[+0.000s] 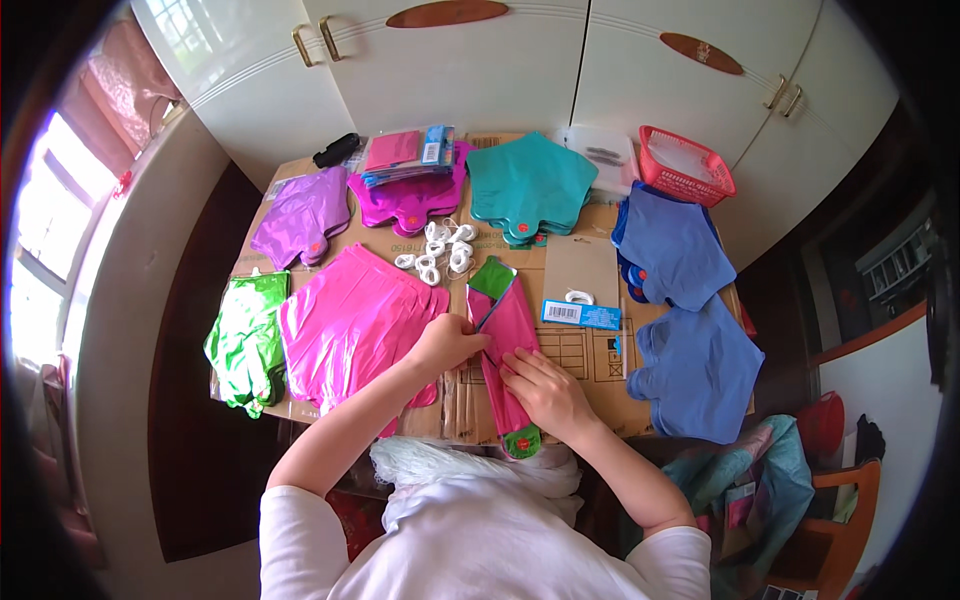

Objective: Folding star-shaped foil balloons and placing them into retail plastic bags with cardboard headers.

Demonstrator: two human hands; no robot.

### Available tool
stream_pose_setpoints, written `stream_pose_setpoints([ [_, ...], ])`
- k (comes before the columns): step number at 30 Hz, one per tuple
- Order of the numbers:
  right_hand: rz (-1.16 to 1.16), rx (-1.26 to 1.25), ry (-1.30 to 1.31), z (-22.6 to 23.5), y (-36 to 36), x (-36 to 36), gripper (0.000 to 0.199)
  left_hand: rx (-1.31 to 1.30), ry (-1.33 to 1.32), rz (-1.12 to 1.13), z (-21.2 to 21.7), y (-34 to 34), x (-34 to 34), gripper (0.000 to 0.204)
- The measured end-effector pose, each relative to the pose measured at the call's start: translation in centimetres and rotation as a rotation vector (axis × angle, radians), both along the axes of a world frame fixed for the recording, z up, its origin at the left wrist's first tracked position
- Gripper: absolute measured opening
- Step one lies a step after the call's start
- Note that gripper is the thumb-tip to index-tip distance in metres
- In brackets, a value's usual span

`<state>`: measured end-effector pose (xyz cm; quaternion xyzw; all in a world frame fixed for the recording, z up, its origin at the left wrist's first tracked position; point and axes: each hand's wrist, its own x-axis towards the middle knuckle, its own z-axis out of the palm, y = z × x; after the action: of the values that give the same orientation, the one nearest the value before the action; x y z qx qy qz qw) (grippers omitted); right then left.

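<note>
A narrow folded bundle of pink foil sheets (pixel 512 322), apparently flat foil balloons, lies in front of me, with green foil showing at its top and a round green tab at its bottom. My left hand (pixel 450 345) pinches its left edge. My right hand (pixel 545 393) rests on the lower half, fingers stretched flat and pressing it down. Left of the bundle spreads a stack of pink foil sheets (pixel 350 325). Coils of white string (pixel 440 250) lie just beyond. A brown card (pixel 582 268) with a blue label (pixel 580 314) and a white coil sits to the right.
Bright green (pixel 247 340), lilac (pixel 305 218), teal (pixel 530 185) and blue foil stacks (pixel 695 365) line the cardboard-covered table (pixel 590 385). Packets (pixel 405 155) lie on a magenta stack. A red basket (pixel 690 175) stands far right. White cabinets (pixel 460 65) close off the back.
</note>
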<state>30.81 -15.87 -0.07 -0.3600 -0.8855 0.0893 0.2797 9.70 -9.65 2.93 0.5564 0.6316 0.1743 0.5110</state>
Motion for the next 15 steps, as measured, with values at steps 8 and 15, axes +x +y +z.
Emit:
stream_pose_setpoints([
  [8,-0.006,0.018,-0.025,-0.3,0.2,0.1,0.024,0.312,0.314,-0.225,-0.2,-1.2,0.7,0.032],
  [15,0.017,0.034,0.004,-0.4,1.4,-0.4,0.022,0.497,0.482,-0.229,0.6,-2.0,1.0,0.029],
])
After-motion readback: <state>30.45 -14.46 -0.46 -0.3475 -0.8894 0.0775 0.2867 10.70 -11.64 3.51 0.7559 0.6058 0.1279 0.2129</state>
